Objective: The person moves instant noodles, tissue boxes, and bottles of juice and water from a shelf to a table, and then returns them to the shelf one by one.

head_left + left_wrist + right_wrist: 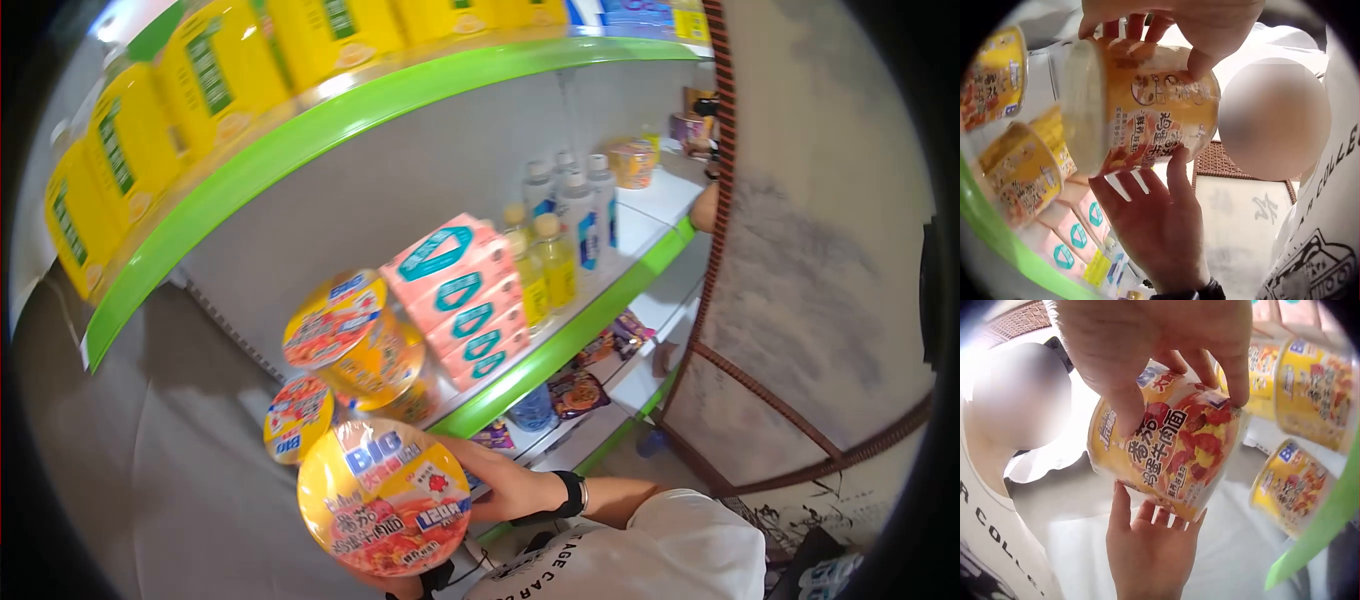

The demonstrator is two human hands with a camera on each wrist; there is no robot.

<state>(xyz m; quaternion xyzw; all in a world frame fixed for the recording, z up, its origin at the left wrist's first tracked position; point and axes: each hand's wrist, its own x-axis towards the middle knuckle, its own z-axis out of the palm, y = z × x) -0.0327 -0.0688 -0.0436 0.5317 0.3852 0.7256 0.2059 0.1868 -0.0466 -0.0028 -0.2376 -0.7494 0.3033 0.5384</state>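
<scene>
A yellow instant noodle cup (pixel 385 497) is held between both hands, its printed lid facing the head camera. My right hand (pixel 515 487), with a black band at the wrist, grips one side of it. Mostly hidden behind the cup in the head view, my left hand (pixel 1222 28) grips the opposite side with thumb and fingers spread over the wall. The right wrist view shows the cup's red-and-yellow printed side (pixel 1172 450) between the two hands. Just beyond it, more noodle cups (pixel 335 320) are stacked at the shelf's left end, with another cup (pixel 298 420) beside them.
Pink tissue packs (pixel 460 300) stand beside the cups on the green-edged shelf (pixel 560 365). Yellow bottles (pixel 555 260) and clear bottles (pixel 580 215) follow farther right. Yellow drink packs (pixel 220 75) line the shelf above. Snack bags (pixel 578 393) lie below. A curtain-like panel (pixel 820 250) hangs at right.
</scene>
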